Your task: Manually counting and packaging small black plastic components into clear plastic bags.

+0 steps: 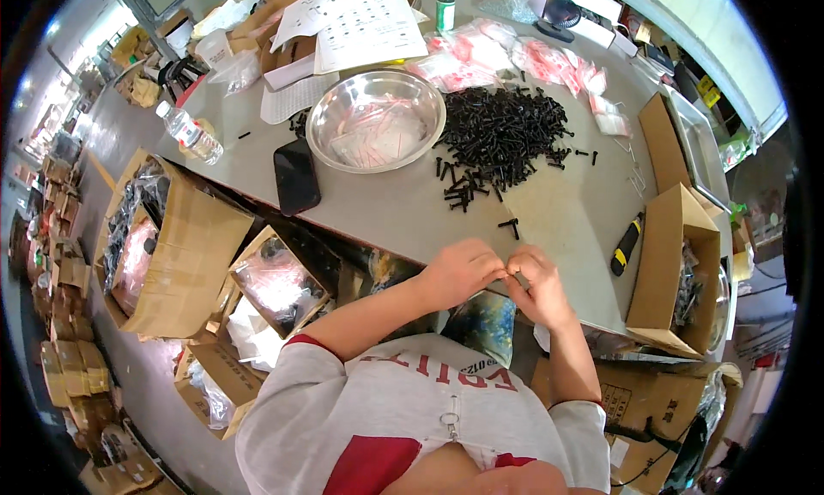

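My left hand (461, 272) and my right hand (536, 282) meet at the near edge of the grey table (378, 205), fingertips pinched together on something small that I cannot make out. Two loose black screws (511, 227) lie just beyond the fingers. Farther back spreads a big pile of black screws (502, 139). A steel bowl (376, 120) with small clear red-striped bags stands left of the pile. More small red-striped bags (515, 61) lie behind the pile.
A black phone (296, 176) lies left of the bowl, and a water bottle (190, 133) near the table's left corner. A black-and-yellow utility knife (625, 244) and an open cardboard box (678, 272) sit at the right. Cartons of bagged parts (163, 246) crowd the floor.
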### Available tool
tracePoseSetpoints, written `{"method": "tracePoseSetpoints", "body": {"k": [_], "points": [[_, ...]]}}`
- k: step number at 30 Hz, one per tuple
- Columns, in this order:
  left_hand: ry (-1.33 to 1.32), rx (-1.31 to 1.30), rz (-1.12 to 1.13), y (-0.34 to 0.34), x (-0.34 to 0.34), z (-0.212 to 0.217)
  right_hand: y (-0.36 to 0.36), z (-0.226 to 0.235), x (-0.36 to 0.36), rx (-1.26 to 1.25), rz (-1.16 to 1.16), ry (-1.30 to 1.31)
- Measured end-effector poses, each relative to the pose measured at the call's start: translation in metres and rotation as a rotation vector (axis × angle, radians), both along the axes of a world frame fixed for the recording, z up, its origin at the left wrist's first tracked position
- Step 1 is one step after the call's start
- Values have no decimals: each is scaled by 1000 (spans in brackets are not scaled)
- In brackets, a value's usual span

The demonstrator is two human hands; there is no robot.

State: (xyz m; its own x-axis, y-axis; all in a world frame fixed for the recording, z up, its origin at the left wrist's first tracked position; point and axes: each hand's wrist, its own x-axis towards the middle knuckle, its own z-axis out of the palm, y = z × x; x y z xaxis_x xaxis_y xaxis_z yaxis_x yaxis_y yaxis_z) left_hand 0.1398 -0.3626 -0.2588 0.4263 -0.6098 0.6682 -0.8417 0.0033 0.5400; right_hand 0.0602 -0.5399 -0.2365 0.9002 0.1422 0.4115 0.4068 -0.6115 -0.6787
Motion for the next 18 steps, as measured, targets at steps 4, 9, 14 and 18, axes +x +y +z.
{"method": "tracePoseSetpoints", "body": {"k": [4, 9, 14, 18], "points": [[56, -10, -59, 1, 5, 3, -6, 8, -6, 4, -1, 33], [141, 83, 21, -7, 24, 13, -25, 19, -20, -74, -188, 73], [247, 205, 420, 7, 136, 46, -109, 30, -55, -58, -964, -137], [106, 622, 799, 50, 248, 12, -157, 34, -89, 42, -1167, -364]]}}
